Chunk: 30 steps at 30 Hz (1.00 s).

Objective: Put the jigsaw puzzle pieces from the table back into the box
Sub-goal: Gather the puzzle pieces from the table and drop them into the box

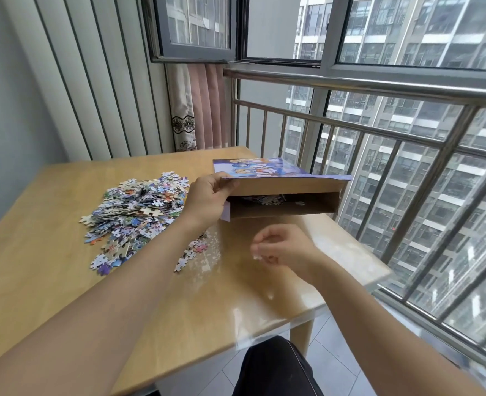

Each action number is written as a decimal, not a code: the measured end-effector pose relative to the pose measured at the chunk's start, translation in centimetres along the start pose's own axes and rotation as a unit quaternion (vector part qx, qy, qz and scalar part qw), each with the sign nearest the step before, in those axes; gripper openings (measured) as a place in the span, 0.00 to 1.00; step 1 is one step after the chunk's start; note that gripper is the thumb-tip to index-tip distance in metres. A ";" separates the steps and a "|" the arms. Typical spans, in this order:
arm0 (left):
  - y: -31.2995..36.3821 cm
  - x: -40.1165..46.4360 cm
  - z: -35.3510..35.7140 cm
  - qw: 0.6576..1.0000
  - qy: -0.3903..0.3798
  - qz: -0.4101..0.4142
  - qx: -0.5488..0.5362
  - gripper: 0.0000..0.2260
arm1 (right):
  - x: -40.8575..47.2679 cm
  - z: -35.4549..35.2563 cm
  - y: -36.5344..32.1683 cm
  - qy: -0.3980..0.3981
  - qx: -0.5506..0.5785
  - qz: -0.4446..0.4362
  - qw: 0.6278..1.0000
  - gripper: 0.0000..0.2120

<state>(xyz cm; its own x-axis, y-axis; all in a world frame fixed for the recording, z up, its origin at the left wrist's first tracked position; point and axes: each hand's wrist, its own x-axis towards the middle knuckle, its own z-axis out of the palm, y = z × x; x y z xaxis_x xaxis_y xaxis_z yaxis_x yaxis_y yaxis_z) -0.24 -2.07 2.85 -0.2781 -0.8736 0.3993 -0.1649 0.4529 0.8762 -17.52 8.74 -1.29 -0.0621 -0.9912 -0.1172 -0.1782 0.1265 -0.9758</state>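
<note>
Looking down through the head camera, I see a wooden table [50, 281] filling the lower left and centre of the frame. My left hand [207, 200], just left of centre, grips the near left corner of the box [282, 208]; the thumb curls over the lifted flap [282, 186] and the fingers wrap beneath it, so the flap stands raised above the brown cardboard opening, which faces me. The box lies at the far right part of the table, its printed purple top [262, 167] showing cartoon art. Inside the opening I make out a few pieces [267, 199] lying on the box floor toward the left.

My right hand [282, 248] is in the centre-right of the frame, below the box and apart from it. It is motion-blurred, fingers loosely curled inward. I cannot tell whether it has any piece between the fingertips.

The main pile of jigsaw pieces [139, 208] sits left of centre on the table, heaped thick and multicoloured. A smaller scatter of loose pieces [194, 252] lies just right of my left forearm, between the pile and the right hand, some of it blurred.

In the upper half of the frame a metal railing [379, 132] runs across in front of a window, with apartment blocks [407, 32] beyond. A pink curtain [199, 110] hangs at top centre beside ribbed wall panelling [93, 81]. A dark-clothed knee [276, 367] shows at the bottom centre, under the table edge.
</note>
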 end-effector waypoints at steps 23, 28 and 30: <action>2.1 1.3 -0.4 0.999 -0.008 0.012 -0.044 0.05 | 3.3 -5.3 -4.4 0.283 -0.084 -0.073 0.953 0.06; 0.0 0.4 -0.1 0.999 -0.033 0.001 -0.035 0.07 | 0.7 0.5 -2.5 0.120 -0.359 -0.252 0.891 0.05; -1.2 -0.5 0.0 0.998 -0.054 -0.005 -0.039 0.06 | 1.2 2.4 -1.3 0.072 -0.372 -0.269 0.885 0.03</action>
<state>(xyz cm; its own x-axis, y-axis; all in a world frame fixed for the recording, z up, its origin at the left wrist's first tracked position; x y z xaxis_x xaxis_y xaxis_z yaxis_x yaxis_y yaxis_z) 0.12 -2.19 1.64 -0.3775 -0.8517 0.3636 -0.0949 0.4261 0.8997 -14.96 7.31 -0.60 0.1129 -0.9069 0.4060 -0.8141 -0.3187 -0.4855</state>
